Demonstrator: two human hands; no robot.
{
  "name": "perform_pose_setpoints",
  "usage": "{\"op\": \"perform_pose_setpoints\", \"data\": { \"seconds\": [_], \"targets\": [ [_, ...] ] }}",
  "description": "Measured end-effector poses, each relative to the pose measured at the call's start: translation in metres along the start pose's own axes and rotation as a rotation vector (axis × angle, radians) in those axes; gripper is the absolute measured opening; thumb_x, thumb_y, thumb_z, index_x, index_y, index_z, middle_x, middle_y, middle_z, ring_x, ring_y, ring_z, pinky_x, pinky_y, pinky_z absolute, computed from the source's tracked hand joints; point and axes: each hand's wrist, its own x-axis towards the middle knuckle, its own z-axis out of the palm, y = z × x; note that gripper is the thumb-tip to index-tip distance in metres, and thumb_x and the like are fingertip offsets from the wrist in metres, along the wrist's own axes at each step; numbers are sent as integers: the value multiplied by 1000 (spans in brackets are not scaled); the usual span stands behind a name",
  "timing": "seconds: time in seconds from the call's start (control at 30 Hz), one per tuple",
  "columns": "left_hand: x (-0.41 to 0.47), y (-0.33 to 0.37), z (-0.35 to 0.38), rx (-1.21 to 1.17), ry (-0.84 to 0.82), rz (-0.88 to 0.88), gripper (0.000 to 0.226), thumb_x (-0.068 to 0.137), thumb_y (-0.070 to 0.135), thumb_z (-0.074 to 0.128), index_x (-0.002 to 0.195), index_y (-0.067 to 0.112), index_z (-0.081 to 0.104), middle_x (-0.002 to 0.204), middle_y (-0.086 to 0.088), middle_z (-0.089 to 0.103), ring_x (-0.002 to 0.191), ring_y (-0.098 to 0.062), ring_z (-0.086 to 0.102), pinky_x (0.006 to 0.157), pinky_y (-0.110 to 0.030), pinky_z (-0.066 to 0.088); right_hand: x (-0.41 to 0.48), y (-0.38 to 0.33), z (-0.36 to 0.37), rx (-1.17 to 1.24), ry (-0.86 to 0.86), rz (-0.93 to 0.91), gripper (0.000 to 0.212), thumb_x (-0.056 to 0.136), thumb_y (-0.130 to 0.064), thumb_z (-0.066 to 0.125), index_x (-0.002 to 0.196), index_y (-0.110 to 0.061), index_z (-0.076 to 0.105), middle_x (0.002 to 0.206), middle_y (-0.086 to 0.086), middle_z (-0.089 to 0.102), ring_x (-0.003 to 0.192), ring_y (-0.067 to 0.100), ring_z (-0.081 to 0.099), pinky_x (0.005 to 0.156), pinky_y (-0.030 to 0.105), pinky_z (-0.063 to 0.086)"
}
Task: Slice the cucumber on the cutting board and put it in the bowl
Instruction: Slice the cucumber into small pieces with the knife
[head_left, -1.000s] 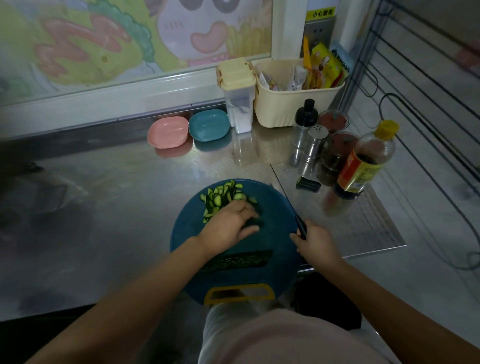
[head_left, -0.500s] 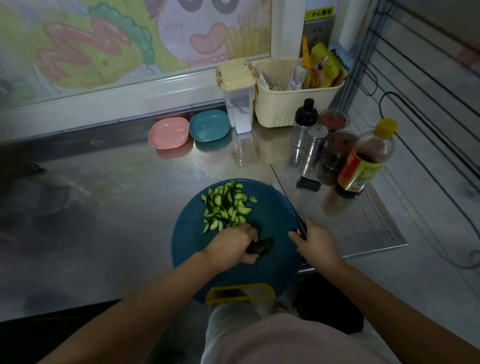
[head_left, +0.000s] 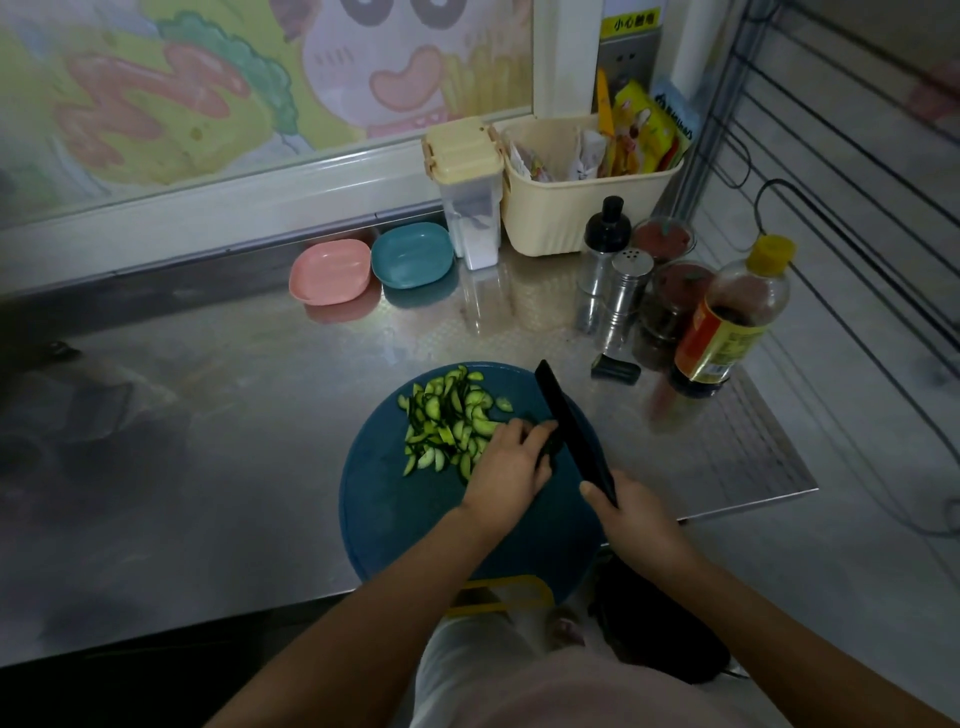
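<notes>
Yellow sign (head_left: 629, 22): 小心触电 | hands: left hand (head_left: 506, 475) curled round cucumber end (head_left: 551, 445), right hand (head_left: 636, 522) gripping knife (head_left: 569, 426)

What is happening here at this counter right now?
A person is slicing cucumber on the round blue cutting board. The left hand holds down the remaining dark cucumber piece, and the right hand grips the black knife right beside it. A pile of slices lies on the board. No slices show in the pink bowl or the teal bowl behind.
</notes>
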Motion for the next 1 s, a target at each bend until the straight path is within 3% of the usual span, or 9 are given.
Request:
{"op": "perform_pose_setpoints", "data": {
  "seconds": [0.1, 0.27, 0.53, 1.0],
  "targets": [
    [2, -3, 7, 16, 64, 21, 45, 77, 10, 69, 121, 11, 59, 92, -9, 58, 82, -24, 55, 75, -26, 39, -2, -1, -1, 27, -10, 11, 30, 98, -41, 37, 97, -15, 52, 85, 0, 56, 81, 17, 55, 68, 29, 40],
    [-2, -7, 16, 59, 50, 32, 45, 94, 27, 34, 135, 14, 48, 101, -8, 54, 88, -21, 49, 80, -31, 44, 3, -8, 3, 122, 19, 69, 43, 98, -47, 27, 81, -14, 51, 70, 0, 53, 73, 20, 55, 69, 31, 40],
    [-1, -10, 18, 82, 48, 13, 45, 93, 26, 34, 134, 15, 49, 100, -6, 52, 88, -18, 43, 75, -30, 48, 3, -12, -4, 156, -18, 76, 40, 100, -43, 27, 73, -20, 46, 67, -1, 51, 63, 9, 49, 57, 21, 35],
    [1, -14, 21, 76, 37, 42, 45, 95, 25, 34, 134, 10, 48, 103, -10, 52, 93, -21, 43, 79, -31, 48, -2, -11, -16, 206, 4, 47, 44, 99, -43, 29, 69, -17, 47, 63, 2, 49, 59, 15, 49, 57, 29, 37]
  ]
}}
